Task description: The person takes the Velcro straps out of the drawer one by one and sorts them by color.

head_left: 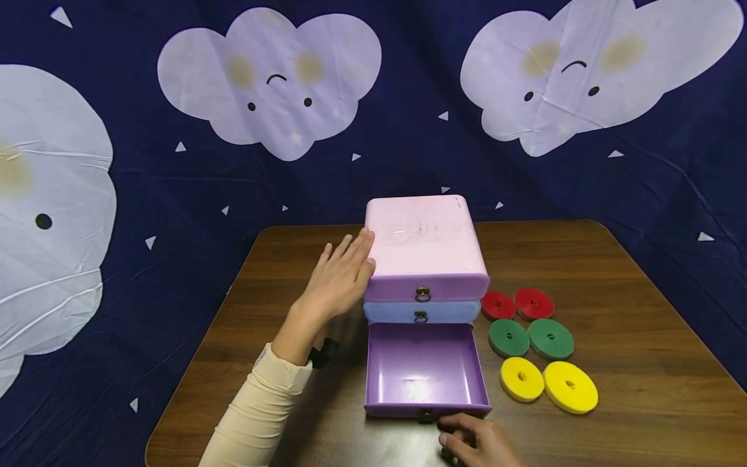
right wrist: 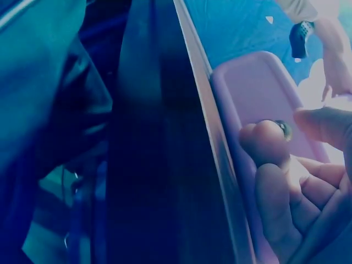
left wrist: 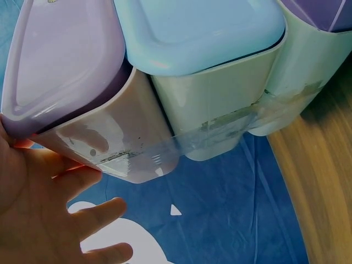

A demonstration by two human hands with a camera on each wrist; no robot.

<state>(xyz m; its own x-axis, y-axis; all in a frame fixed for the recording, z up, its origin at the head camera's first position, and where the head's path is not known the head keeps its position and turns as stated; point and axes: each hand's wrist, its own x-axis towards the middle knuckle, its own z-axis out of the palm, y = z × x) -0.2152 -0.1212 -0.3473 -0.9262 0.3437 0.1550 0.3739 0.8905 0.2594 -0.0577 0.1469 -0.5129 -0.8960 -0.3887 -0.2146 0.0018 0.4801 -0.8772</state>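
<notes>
A small three-drawer chest (head_left: 423, 237) with a pink top stands on the table. Its bottom purple drawer (head_left: 426, 366) is pulled far out and holds nothing. The blue middle drawer (head_left: 421, 312) and the purple top one are closed. My left hand (head_left: 338, 279) rests with spread fingers against the chest's upper left side; the left wrist view shows its fingertips by the top tier's wall. Below the bottom drawer's front is my right hand (head_left: 475, 441), fingers bent. In the right wrist view its fingertips are beside the ring pull (right wrist: 286, 130), the thumb standing apart.
Right of the chest lie pairs of flat coiled discs: red (head_left: 533, 304), green (head_left: 551, 338) and yellow (head_left: 570, 387). The wooden table (head_left: 642, 402) ends close in front of the drawer. Behind hangs a dark blue cloth (head_left: 408, 130) with clouds.
</notes>
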